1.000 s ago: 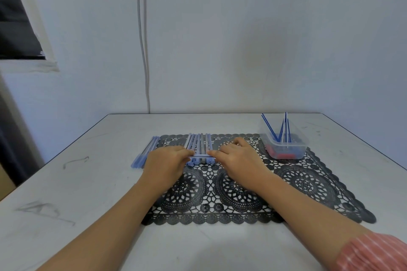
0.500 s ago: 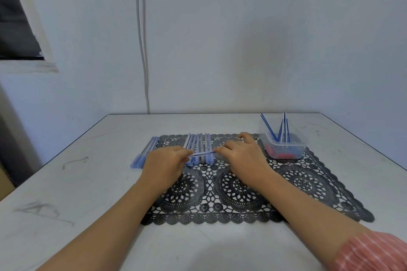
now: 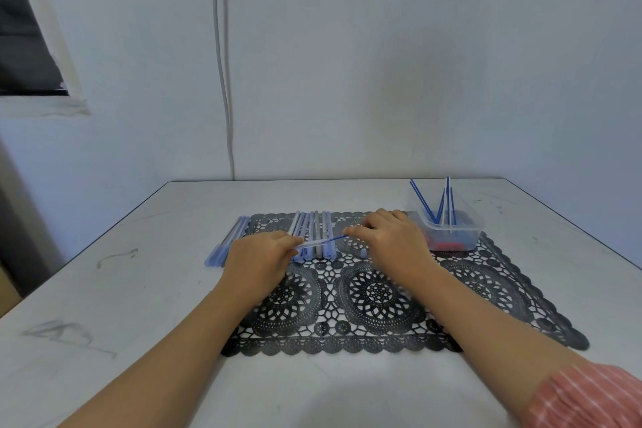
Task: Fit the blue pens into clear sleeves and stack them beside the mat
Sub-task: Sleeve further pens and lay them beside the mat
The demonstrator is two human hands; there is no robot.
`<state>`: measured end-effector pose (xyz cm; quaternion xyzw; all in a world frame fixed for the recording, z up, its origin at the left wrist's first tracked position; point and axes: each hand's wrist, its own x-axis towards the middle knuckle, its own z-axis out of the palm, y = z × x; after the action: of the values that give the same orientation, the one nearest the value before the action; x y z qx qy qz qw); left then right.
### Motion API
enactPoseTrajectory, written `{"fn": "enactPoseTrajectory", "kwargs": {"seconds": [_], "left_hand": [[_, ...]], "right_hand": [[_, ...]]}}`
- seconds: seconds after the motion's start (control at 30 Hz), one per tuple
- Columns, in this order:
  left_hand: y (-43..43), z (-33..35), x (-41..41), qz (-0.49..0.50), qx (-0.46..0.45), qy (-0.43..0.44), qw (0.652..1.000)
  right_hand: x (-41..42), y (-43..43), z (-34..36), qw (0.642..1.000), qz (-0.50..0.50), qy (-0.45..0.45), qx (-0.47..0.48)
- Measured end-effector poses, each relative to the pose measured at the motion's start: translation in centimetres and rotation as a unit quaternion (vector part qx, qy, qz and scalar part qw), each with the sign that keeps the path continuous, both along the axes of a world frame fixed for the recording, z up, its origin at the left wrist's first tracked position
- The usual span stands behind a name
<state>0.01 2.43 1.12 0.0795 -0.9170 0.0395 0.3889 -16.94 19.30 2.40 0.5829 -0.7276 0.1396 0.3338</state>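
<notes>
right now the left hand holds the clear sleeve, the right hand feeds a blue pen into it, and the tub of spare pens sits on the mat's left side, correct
Not quite: the head view shows the tub on the right side of the mat, near its far corner. The left hand does hold the clear sleeve, and the right hand feeds the blue pen into it.

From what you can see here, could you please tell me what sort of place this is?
Probably a plain room used for hand assembly: a white table against a wall with an exposed cable, a black lace mat, and a clear tub of blue pens.
</notes>
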Motion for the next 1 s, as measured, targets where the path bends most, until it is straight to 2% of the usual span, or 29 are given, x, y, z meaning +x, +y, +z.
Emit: {"fn": "enactPoseTrajectory", "kwargs": {"seconds": [0.3, 0.4, 0.5, 0.63, 0.73, 1.0], "left_hand": [[0.0, 0.0, 0.0, -0.001, -0.001, 0.002, 1.000], [0.1, 0.1, 0.0, -0.001, -0.001, 0.002, 1.000], [0.1, 0.1, 0.1, 0.000, -0.001, 0.005, 1.000], [0.1, 0.1, 0.0, 0.002, -0.002, 0.005, 1.000], [0.1, 0.1, 0.1, 0.001, -0.008, 0.005, 1.000], [0.0, 0.0, 0.0, -0.001, -0.015, 0.007, 1.000]], "right_hand": [[-1.0, 0.2, 0.0, 0.999, -0.022, -0.001, -0.030], [-1.5, 0.3, -0.1, 0.997, -0.037, -0.042, -0.043], [-1.8, 0.7, 0.1, 0.992, -0.046, -0.120, -0.006], [-2.8, 0.9, -0.2, 0.973, -0.021, -0.209, 0.093], [-3.4, 0.8, -0.7, 0.966, 0.006, -0.233, 0.109], [-3.7, 0.7, -0.9, 0.962, -0.013, -0.241, 0.129]]}}
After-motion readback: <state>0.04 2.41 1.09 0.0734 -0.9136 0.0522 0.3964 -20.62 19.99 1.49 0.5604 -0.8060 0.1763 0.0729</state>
